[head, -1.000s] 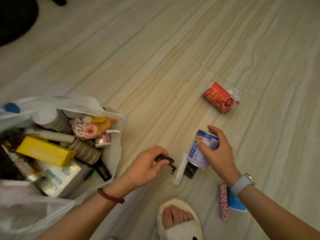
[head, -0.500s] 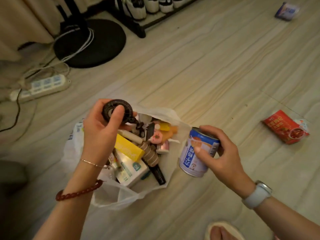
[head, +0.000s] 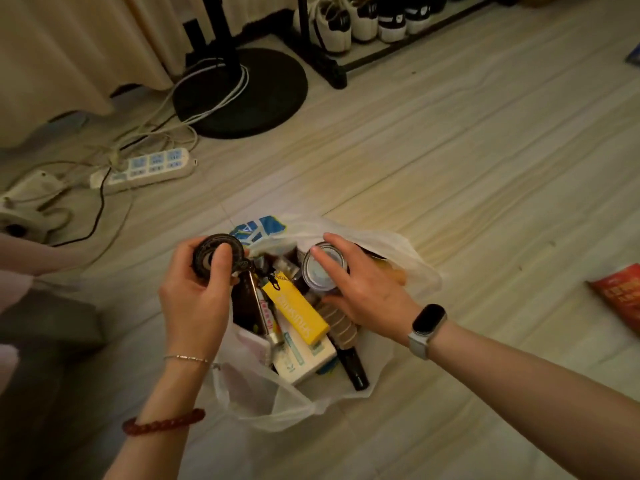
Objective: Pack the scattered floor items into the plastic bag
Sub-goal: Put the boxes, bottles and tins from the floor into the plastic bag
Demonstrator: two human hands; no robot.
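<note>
A white plastic bag point(head: 408, 252) lies open on the floor, filled with several items, among them a yellow box point(head: 296, 311) and a black tube point(head: 353, 367). My left hand point(head: 195, 296) grips a round dark disc-shaped object point(head: 207, 256) with a small dangling part, just above the bag's left rim. My right hand point(head: 360, 289) holds a tin can point(head: 322, 271) upright inside the bag's mouth, fingers curled round its rim and side. A red packet point(head: 620, 292) lies on the floor at the right edge.
A black fan base point(head: 242, 95) with coiled cable stands behind the bag. A white power strip point(head: 145, 169) and cords lie to the left. A shoe rack point(head: 346, 69) with sneakers point(head: 332, 27) runs along the back. A blue item point(head: 634, 55) lies at the far right.
My right hand has carried the can from beside the bag into its mouth. My left hand has kept the dark round object at the bag's left rim. The view has tilted up.
</note>
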